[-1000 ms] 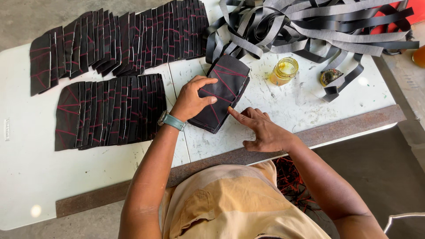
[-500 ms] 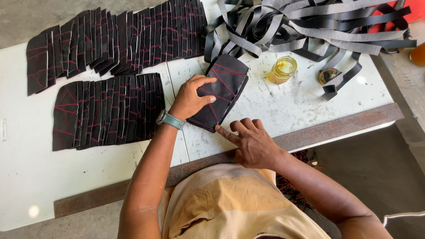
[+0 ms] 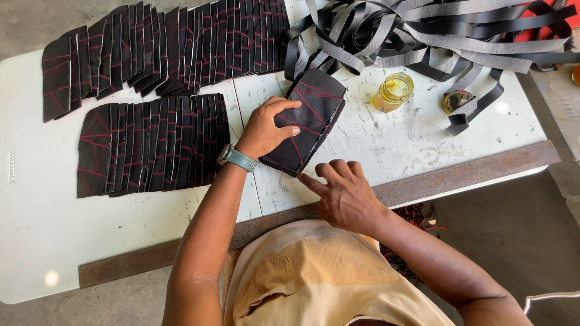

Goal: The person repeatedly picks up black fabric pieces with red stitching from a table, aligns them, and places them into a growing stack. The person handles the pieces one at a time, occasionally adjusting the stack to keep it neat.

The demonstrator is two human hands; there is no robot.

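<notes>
On the left of the scuffed white table [image 3: 374, 139], two rows of flat black leather panels with red stitching [image 3: 154, 145] lie overlapped like roof tiles. Just right of them, the left hand [image 3: 266, 128], a teal-strapped watch at its wrist, presses down on a small stack of the same black red-stitched panels [image 3: 314, 111], thumb and fingers curled over the top piece and clasping it. The stack lies tilted near the table's front edge. The right hand [image 3: 344, 196] rests just below it, fingers loosely bent and holding nothing, its index fingertip touching the stack's lower corner. Further right stand a small glass jar of yellow liquid [image 3: 393, 92] and a tangle of grey and black straps [image 3: 435, 30].
</notes>
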